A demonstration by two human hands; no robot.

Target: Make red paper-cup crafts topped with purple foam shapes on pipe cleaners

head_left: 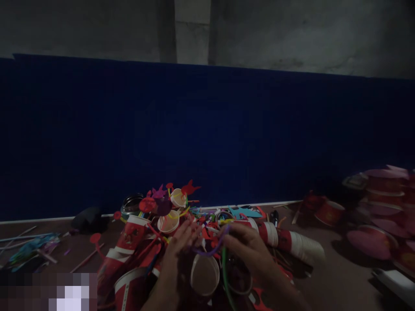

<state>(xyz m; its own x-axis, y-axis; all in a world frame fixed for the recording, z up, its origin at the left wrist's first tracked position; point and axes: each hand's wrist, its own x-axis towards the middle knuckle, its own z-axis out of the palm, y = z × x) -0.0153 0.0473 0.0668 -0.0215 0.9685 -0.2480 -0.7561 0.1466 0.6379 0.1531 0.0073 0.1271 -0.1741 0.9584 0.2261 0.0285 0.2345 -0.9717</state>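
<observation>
A purple pipe cleaner [212,253], bent into a curve, spans the gap between my two hands. My right hand [248,246] pinches its upper end between thumb and fingers. At its other end my left hand [181,244] is closed about the tip, the fingers partly blurred. A paper cup [205,275] stands with its mouth up just below the curve. Beside it a green pipe cleaner [226,278] runs down under my right hand, in front of a second, darker cup [240,276].
Red paper cups [131,233] with craft-decorated tops crowd the left. A stack of nested cups [292,246] lies to the right. Blue felt-like scraps [246,212] lie behind. Red tubs [385,194] pile up far right. A blue panel [207,134] borders the table's back.
</observation>
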